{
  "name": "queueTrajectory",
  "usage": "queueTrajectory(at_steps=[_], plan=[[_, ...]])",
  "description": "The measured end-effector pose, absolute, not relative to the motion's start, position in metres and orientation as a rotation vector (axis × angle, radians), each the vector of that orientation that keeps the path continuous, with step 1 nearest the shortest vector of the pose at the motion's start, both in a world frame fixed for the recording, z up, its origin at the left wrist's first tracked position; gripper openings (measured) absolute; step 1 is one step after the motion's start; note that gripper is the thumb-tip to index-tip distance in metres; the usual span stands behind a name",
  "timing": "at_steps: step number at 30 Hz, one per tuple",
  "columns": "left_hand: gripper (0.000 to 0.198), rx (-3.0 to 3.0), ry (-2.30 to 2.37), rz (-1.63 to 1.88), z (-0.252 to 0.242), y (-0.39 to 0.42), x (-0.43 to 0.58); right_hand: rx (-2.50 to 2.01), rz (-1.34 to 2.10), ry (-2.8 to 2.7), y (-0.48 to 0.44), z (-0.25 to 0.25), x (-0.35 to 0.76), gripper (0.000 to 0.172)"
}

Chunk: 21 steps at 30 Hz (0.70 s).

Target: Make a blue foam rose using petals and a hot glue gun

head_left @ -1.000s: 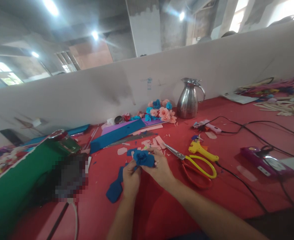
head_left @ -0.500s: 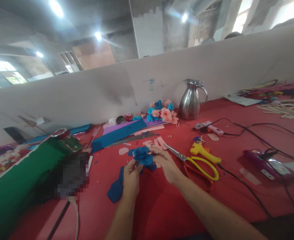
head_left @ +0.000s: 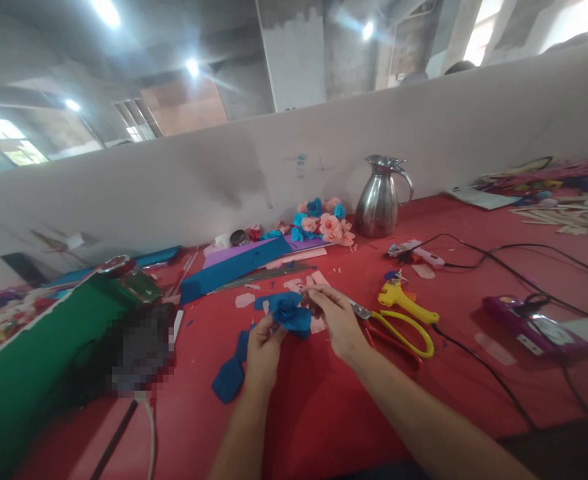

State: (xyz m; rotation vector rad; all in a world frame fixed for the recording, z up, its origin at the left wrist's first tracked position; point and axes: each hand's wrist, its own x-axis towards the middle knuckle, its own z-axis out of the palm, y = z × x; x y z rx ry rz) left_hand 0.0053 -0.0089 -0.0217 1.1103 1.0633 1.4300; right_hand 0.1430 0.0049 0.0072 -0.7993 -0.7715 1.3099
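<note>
A blue crepe-paper flower (head_left: 290, 312) is pinched from below by my left hand (head_left: 263, 347), over the red table. Close by the flower's right edge is my right hand (head_left: 335, 313), its thumb and fingertips drawn together. Whether a petal edge or anything else sits between those fingertips is too small to tell. Cut blue paper petals (head_left: 229, 379) lie left of my left wrist, with more blue paper partly hidden behind the flower. Scissors (head_left: 399, 328) with yellow and red handles rest just right of my right hand.
A yellow glue gun (head_left: 407, 303) and a pink corded tool (head_left: 419, 253) lie to the right, near a purple power strip (head_left: 534, 327). Behind stand a steel jug (head_left: 378, 200) and pink and blue paper flowers (head_left: 330, 223). A green box (head_left: 49, 360) is at left.
My right hand has drawn slightly right, off the flower's top, and its fingertips have come together. The flower has tilted and shows more of its face in my left hand.
</note>
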Motion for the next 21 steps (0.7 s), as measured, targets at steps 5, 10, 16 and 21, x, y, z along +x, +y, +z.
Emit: queueTrajectory(at_steps=[5, 10, 16, 21], plan=[[0.020, 0.940, 1.130, 1.569, -0.025, -0.007, 0.003, -0.973, 1.354, -0.809, 0.006, -0.001, 0.141, 0.013], [0.016, 1.139, 1.232, 1.577, -0.029, -0.006, 0.000, -0.847, 1.422, -0.995, 0.000, -0.005, 0.134, 0.014], [0.011, 1.491, 1.495, 1.552, -0.022, -0.011, -0.001, -0.858, 1.408, -1.042, -0.006, -0.004, 0.131, 0.017], [0.012, 1.513, 1.531, 1.537, -0.020, -0.012, 0.002, -0.951, 1.368, -1.057, -0.005, -0.002, 0.131, 0.018]])
